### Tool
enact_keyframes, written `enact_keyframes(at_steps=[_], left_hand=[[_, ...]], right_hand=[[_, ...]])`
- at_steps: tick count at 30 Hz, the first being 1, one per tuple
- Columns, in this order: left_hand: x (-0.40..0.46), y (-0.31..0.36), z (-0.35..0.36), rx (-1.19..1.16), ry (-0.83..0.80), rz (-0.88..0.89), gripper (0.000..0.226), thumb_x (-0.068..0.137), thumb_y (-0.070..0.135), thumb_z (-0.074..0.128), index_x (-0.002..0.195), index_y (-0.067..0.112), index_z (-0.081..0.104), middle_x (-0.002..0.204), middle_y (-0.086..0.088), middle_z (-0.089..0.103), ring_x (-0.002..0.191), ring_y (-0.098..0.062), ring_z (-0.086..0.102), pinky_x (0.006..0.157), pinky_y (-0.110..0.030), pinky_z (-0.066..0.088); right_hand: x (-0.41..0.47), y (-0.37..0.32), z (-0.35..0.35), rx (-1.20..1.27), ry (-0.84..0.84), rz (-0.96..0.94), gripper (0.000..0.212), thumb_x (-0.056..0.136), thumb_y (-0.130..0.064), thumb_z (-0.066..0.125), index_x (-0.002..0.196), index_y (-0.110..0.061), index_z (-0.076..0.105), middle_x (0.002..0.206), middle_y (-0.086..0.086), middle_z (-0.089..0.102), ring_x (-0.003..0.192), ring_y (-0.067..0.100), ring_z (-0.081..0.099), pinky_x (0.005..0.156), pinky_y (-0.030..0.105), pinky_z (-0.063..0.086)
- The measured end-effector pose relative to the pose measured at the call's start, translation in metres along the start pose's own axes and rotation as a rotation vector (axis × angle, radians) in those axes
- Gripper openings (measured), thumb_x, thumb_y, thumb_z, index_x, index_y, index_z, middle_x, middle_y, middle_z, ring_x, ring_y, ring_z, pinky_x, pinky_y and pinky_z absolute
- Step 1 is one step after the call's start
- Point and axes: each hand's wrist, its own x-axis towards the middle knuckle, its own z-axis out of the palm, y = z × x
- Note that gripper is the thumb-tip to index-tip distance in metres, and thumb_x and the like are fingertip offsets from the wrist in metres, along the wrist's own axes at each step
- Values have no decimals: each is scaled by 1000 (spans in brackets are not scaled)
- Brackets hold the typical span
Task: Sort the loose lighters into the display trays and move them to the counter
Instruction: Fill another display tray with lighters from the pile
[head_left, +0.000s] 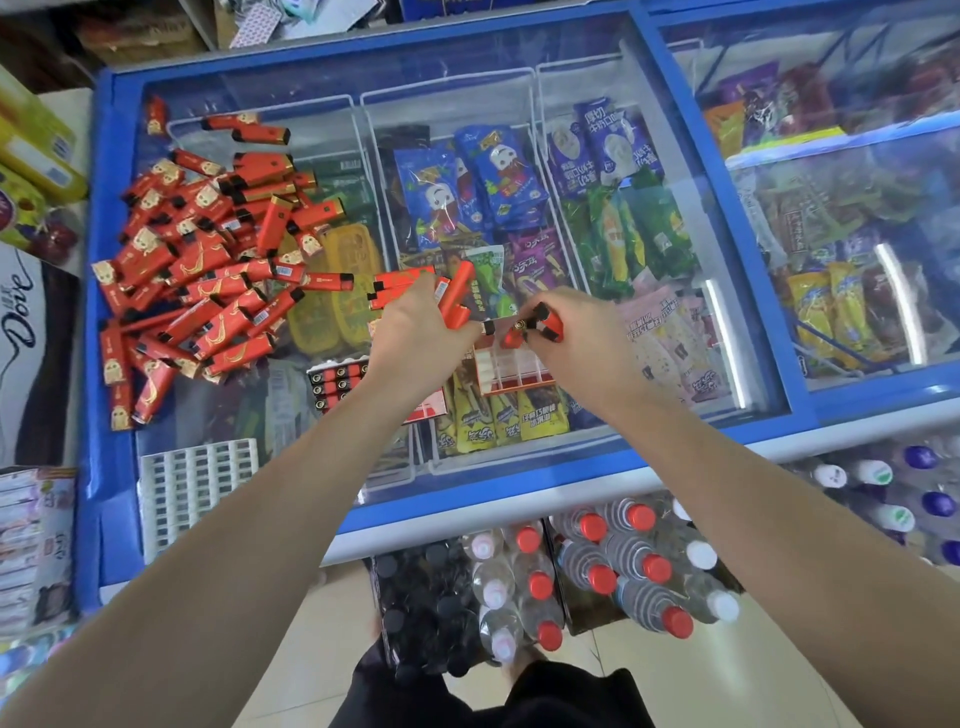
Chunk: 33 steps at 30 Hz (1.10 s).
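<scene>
A big pile of loose red lighters lies on the left part of the freezer's glass lid. My left hand grips a bundle of several red lighters above the lid's middle. My right hand pinches two or three lighters just above a red display tray with white slots. A second display tray, partly filled with black-topped lighters, sits under my left wrist. A white empty slotted tray insert lies at the lid's near left corner.
The blue-framed freezer holds ice-cream packets under glass. Packs of bottled water and dark-capped bottles stand on the floor in front of it. Boxes and a Dove carton crowd the left side.
</scene>
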Motion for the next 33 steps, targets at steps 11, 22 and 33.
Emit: enact_keyframes(at_steps=[11, 22, 33], left_hand=[[16, 1, 12, 119, -17, -9, 34, 90, 28, 75, 102, 18, 45, 77, 1, 54, 63, -23, 61, 55, -32, 45], [8, 10, 5, 14, -18, 12, 36, 90, 31, 76, 109, 15, 50, 82, -1, 60, 63, -21, 65, 54, -32, 51], [-21, 28, 6, -474, -364, -97, 30, 89, 21, 80, 108, 14, 59, 68, -8, 66, 59, -23, 62, 60, -34, 56]], right_hand=[[-4, 1, 25, -207, 81, -131, 17, 85, -1, 69, 101, -8, 72, 98, 1, 63, 69, 22, 62, 50, 34, 49], [-4, -9, 23, 278, 178, 228, 9, 96, -12, 67, 104, -15, 69, 93, 1, 71, 75, 10, 63, 71, 28, 54], [-2, -30, 3, 788, 330, 576, 35, 90, -31, 67, 63, -22, 47, 58, -3, 50, 61, 14, 47, 66, 39, 42]])
